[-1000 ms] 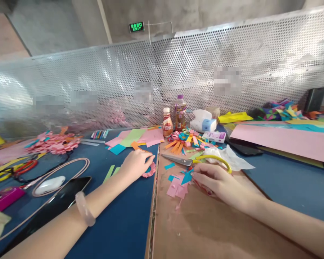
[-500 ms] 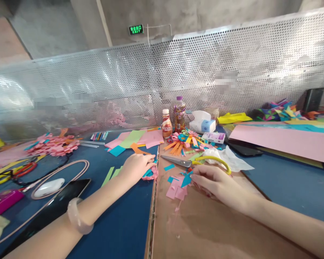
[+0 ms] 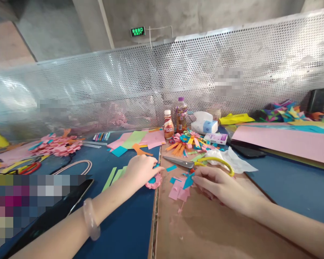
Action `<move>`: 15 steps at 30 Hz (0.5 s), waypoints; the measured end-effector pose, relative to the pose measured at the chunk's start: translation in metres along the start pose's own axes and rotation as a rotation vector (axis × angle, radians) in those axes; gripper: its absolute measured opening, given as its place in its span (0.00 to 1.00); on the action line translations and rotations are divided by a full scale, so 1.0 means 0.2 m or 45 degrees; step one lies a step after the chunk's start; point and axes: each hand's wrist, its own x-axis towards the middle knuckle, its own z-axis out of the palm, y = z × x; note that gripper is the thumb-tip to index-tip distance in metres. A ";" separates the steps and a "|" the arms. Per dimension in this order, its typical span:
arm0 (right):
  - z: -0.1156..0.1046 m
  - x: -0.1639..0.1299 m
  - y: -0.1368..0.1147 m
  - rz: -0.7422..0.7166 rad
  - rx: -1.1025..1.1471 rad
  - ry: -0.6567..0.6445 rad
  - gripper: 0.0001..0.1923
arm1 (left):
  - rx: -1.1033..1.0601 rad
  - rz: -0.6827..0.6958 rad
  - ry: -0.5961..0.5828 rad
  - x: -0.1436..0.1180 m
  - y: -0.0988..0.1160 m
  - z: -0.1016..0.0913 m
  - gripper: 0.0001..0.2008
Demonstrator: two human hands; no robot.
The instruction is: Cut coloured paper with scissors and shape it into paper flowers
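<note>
My left hand (image 3: 142, 169) reaches over a round pink-and-blue paper piece (image 3: 154, 181) with a ruffled pink rim, beside the seam of the tabletops. Two of its fingers stretch out above that piece; whether they touch it I cannot tell, and the others are hidden. Between the thumb and fingertips of my right hand (image 3: 214, 181) is a small pointed blue paper piece (image 3: 188, 181). Scissors (image 3: 190, 163) with yellow handles lie just behind my right hand, blades pointing left. Pink paper scraps (image 3: 178, 192) lie under and beside the blue piece.
Behind the scissors sits a colourful paper-strip flower (image 3: 187, 140). Farther back stand a small drink bottle (image 3: 168, 126), a purple-capped bottle (image 3: 181, 115) and a tissue pack (image 3: 204, 124). Green strips (image 3: 110, 178) lie left of my left hand. A perforated metal screen (image 3: 118, 90) runs behind.
My left hand has drawn back slightly from the pink-and-blue piece, so more of it shows. My right hand keeps the blue paper in place. The view has shifted a little.
</note>
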 end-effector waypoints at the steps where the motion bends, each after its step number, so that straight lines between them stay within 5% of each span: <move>1: 0.00 0.00 0.00 0.011 -0.009 -0.002 0.14 | 0.045 -0.022 0.001 0.01 0.02 0.00 0.20; 15: 0.01 0.00 0.01 0.009 0.020 -0.019 0.14 | 0.184 0.045 -0.003 0.02 0.07 -0.01 0.09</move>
